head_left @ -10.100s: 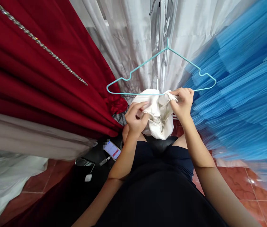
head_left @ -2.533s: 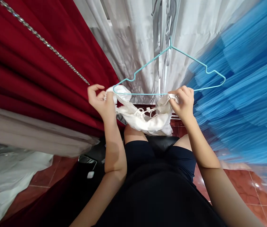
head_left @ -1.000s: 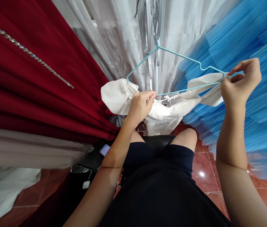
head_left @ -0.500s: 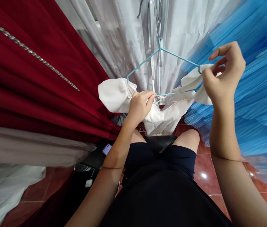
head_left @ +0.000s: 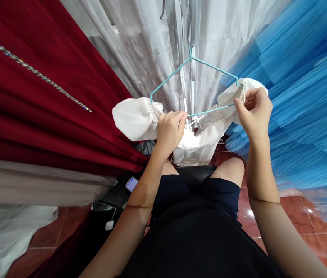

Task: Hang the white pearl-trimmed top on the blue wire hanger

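Observation:
A white dress (head_left: 191, 143) with pearl-trimmed neckline and puffy sleeves hangs in front of my knees. Its left sleeve (head_left: 133, 117) sits over the left end of a light-blue hanger (head_left: 191, 58), hiding that tip. My left hand (head_left: 169, 130) is closed on the hanger's lower bar, close to the middle. At the other end, my right hand (head_left: 254, 112) pinches the pearl edge of the right sleeve (head_left: 257, 83), which now covers the hanger's right tip. White lacing cords show at the neckline between my hands.
Red fabric (head_left: 73, 96) with a sparkling chain (head_left: 40, 75) hangs on the left. Blue tulle (head_left: 302, 123) fills the right side. A metal rack post (head_left: 192, 77) stands ahead, before white curtains (head_left: 140, 50). A phone (head_left: 131, 184) lies on a black surface beside my left thigh.
Earlier the dress was off the hanger in both hands. My left hand moved from its sleeve to the hanger bar. My right hand drew the right sleeve over the hanger's end, then moved inward and down.

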The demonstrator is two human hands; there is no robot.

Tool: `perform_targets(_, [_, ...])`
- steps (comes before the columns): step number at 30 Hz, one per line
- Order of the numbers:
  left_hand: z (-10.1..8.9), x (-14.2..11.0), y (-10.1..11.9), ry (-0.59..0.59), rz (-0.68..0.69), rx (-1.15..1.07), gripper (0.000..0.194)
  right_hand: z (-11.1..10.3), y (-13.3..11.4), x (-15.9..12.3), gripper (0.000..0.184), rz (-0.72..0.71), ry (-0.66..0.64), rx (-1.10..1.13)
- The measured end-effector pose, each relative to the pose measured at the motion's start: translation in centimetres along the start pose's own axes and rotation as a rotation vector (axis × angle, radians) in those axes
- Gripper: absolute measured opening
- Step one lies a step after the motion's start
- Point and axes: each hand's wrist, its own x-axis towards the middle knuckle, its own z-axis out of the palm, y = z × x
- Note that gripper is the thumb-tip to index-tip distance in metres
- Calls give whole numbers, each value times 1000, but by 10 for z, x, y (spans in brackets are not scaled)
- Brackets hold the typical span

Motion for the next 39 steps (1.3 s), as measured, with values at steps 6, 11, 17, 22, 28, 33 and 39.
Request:
perform_targets(6, [0,1,5,-11,-25,-32,27,6,-8,0,42,-107,59,12])
perform_targets(11, [-1,2,5,-29,-31,-33,26,8,-32,-7,48,-134,165,96])
perform_targets(17, [0,-1,5,-3,-16,-25,25,8,-58,-18,38,-214,-92,140])
perform_targets(22, [0,-1,1,-14,21,18,26,36,-72,-24,43,-448,-531,5])
perform_targets(28, [9,-9,-4,21,61,15,27,58,-70,-24,49,-323,-690,-210])
perform_targets(33, [19,-27,5,287,6,-74,28,55,-77,-30,47,-263,-616,-219])
perform_targets(39, [8,-25,-18,588,-230,-27,34,71,-68,-47,48,-313,-430,-167])
